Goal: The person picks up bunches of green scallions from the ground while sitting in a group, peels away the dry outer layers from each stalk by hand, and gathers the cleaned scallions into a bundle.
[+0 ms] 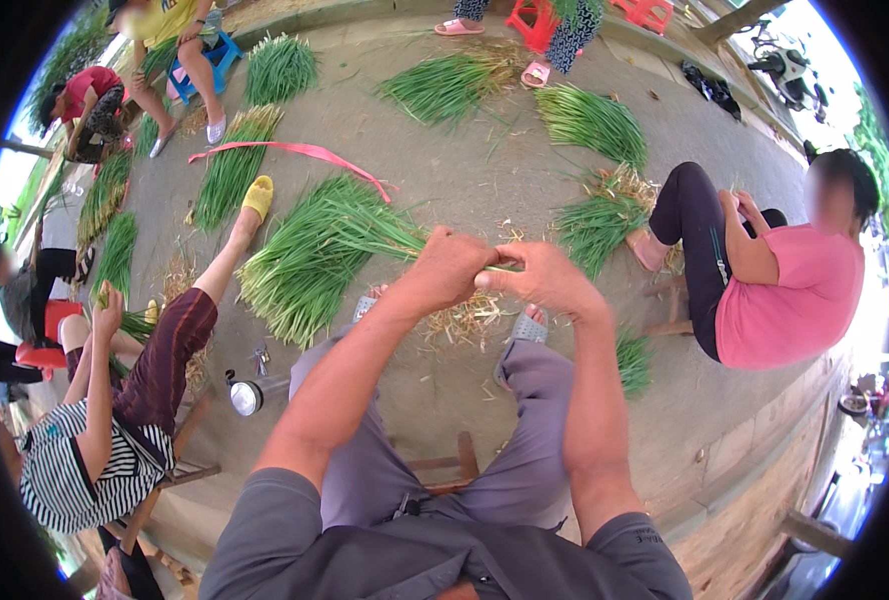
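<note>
My left hand (452, 268) is closed around a thin bunch of garlic chives or similar long green leaves (373, 232). The leaves stretch out to the left, over a big fanned heap of the same greens (306, 262) on the pavement. Close beside it, my right hand (540, 276) pinches the pale stem ends between thumb and fingers. Both hands meet in front of me above my knees, and the fingers partly hide the stems. Below them, dry yellowish peelings (463, 319) lie scattered between my sandalled feet.
A clear bottle (248, 397) and a bunch of keys (261, 361) are on the ground left of my leg. A pink strip (302, 148) lies beyond the heap. Seated people flank me, one in a pink shirt (789, 300). More greens (594, 124) are spread ahead.
</note>
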Available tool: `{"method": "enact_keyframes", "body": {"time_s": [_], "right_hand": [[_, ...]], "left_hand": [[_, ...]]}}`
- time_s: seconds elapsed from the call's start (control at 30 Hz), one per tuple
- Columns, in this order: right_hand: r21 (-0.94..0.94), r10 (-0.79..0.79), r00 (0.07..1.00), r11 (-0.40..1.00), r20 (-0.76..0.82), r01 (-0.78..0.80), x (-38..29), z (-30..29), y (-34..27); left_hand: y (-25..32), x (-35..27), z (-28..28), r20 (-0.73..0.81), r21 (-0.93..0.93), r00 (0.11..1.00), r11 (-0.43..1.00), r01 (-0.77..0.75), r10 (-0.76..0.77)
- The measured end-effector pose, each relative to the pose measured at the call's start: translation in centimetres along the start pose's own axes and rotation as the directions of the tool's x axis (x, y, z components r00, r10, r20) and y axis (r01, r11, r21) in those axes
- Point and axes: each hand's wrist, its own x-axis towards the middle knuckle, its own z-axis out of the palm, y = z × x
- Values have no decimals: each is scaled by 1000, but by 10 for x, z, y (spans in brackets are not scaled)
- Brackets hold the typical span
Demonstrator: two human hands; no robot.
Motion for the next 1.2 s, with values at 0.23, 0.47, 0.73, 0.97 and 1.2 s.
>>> {"method": "enact_keyframes", "body": {"time_s": [0.23, 0.47, 0.73, 0.97, 1.2], "right_hand": [[-309, 28, 998, 951, 51, -11, 7, 5, 15], [-363, 77, 997, 929, 5, -70, 12, 10, 17], [-242, 157, 936, 940, -316, -239, 23, 2, 35], [503, 357, 898, 843, -257, -191, 22, -7, 31], [889, 139, 989, 458, -57, -13, 14, -1, 14]], "left_hand": [[4, 7, 11, 91, -118, 996, 993, 9, 1], [4, 15, 9, 177, -55, 981, 994, 96, -85], [4, 18, -10, -409, -9, 855, 938, 347, -320], [-15, 9, -16, 44, -763, 691, 422, 489, -721], [21, 21, -24, 412, -902, 752, -116, 415, -514]]}}
